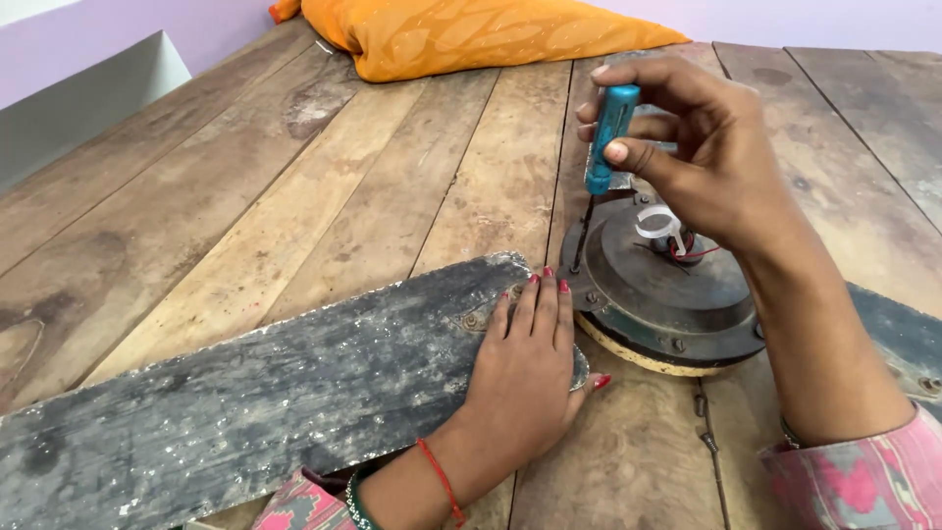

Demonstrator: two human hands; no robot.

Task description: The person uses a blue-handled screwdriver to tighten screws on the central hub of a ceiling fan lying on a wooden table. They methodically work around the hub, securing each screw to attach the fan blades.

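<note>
A ceiling fan motor housing (659, 294) is seen right of centre in the frame, lying on a worn wooden plank surface (294, 196). It is round, dark and dusty, with a stepped dome, small bolts around its edge and a pale yellowish rim showing along its lower side; white and red wires (672, 236) are gathered at its hub. A long fan blade (255, 393) is attached at the housing's left edge and stretches to the lower left corner, its dark surface scuffed and flecked with pale specks. The left hand (525, 368) is laid flat on the blade's inner end, fingers extended and pressed together, the fingertips close to the housing. A screwdriver (603, 147) with a translucent blue handle is gripped upright in the right hand (702, 147), in the upper right of centre, the thumb and fingers closed around the handle; its thin dark shaft is pointed down at the housing's left rim, near the blade's mount. An orange cushion (471, 34) is visible at the top edge.
</note>
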